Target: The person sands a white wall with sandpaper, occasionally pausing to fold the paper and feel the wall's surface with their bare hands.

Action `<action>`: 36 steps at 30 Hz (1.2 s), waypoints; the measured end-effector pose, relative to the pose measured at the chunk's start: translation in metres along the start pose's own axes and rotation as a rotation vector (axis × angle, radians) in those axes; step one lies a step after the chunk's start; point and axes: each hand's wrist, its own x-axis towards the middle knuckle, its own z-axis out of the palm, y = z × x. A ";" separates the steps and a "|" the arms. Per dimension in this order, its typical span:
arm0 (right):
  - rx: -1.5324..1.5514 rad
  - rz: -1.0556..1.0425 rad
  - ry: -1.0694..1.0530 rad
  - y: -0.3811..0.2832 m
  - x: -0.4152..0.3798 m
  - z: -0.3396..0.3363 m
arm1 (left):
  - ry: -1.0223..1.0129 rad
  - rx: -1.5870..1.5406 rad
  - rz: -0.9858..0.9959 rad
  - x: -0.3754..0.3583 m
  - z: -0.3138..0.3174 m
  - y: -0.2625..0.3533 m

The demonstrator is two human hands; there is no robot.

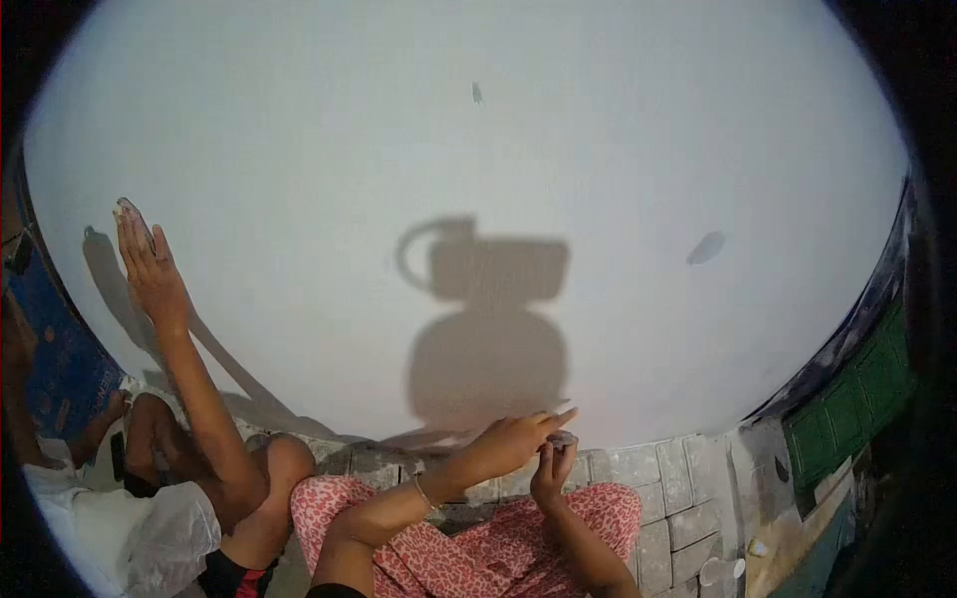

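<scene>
My left hand reaches across from the left, a thin bracelet on its wrist. Its index finger is stretched out to the right, close to the white surface, and nothing shows in its grip. Just beneath it, my right hand is raised with its fingers closed round a small greyish object; what that object is cannot be made out. The two hands are very near each other. A grey oval patch and a smaller grey mark show on the white surface.
At the left, another person's hand lies against the white surface with a small flat piece at its fingertips. That person's bent knees are beside mine. Paving bricks run below the surface. A green panel stands at the right.
</scene>
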 end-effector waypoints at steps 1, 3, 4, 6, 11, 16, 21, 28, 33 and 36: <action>0.035 0.048 0.018 -0.004 0.001 0.002 | 0.013 -0.003 -0.034 -0.001 -0.002 0.001; -0.017 0.000 0.029 0.006 0.002 0.000 | 0.026 -0.005 -0.066 -0.001 -0.008 0.007; -0.070 -0.046 0.039 0.010 0.002 -0.001 | -0.021 0.016 -0.126 0.000 -0.013 0.011; -0.099 -0.032 0.035 0.014 -0.002 -0.002 | -0.067 0.037 -0.186 -0.001 -0.013 0.010; -0.128 -0.002 -0.005 0.018 -0.006 -0.005 | 0.014 0.087 -0.098 -0.001 -0.005 -0.001; -0.237 -0.056 -0.019 0.027 -0.005 -0.005 | 0.056 0.079 -0.104 0.000 -0.012 -0.001; -0.067 -0.046 -0.017 0.026 -0.005 -0.002 | 0.169 0.031 -0.111 -0.001 -0.020 0.002; -0.267 -0.149 -0.010 0.020 -0.007 -0.003 | 0.213 0.086 -0.099 0.000 -0.019 -0.001; -0.050 -0.144 0.023 0.008 -0.003 0.002 | 0.278 0.077 -0.045 -0.001 -0.013 -0.005; -0.043 -0.139 0.028 0.010 -0.003 0.003 | 0.216 0.085 -0.068 0.001 -0.018 -0.004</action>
